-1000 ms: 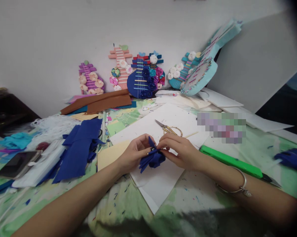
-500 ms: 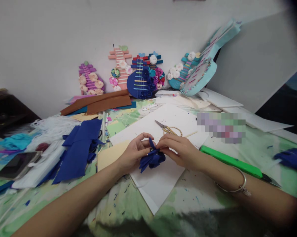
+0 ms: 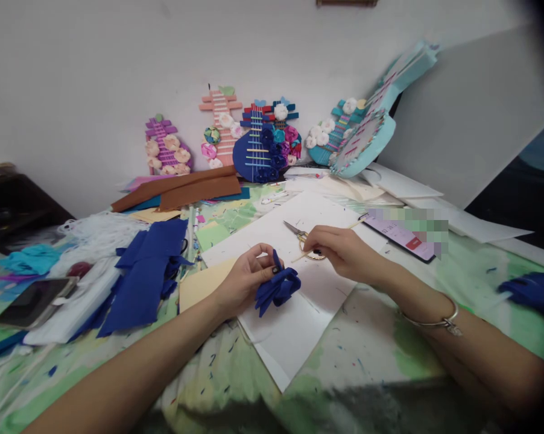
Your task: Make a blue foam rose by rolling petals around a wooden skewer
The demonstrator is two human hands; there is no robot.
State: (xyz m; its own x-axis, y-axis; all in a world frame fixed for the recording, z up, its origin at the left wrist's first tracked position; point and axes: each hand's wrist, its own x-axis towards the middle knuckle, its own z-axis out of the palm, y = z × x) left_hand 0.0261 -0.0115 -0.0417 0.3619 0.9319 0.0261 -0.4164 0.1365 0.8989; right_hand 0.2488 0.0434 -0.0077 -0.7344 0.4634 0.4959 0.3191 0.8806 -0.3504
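My left hand (image 3: 249, 274) pinches a dark blue flower (image 3: 278, 288) of layered petals between thumb and fingers, above the white paper (image 3: 272, 355). The petals fan out toward the lower left and curl at the right. My right hand (image 3: 339, 250) is apart from the flower, to its upper right. Its fingers close on a thin, pale wooden stick (image 3: 303, 255), whose near end points toward the flower. Gold-handled scissors (image 3: 295, 229) lie on the paper just beyond, their handles partly hidden by my right hand.
Blue sheets (image 3: 140, 283), white cord (image 3: 102, 232) and a phone (image 3: 34, 301) lie at left. Another phone (image 3: 403, 235) with a lit screen lies at right, near a blue bundle (image 3: 532, 295). Decorated guitar shapes (image 3: 254, 150) lean against the wall behind brown sheets (image 3: 199, 188).
My right hand has left the flower, moved up and right, and taken hold of the stick from the paper. The green cutter is now out of sight where my right forearm lies.
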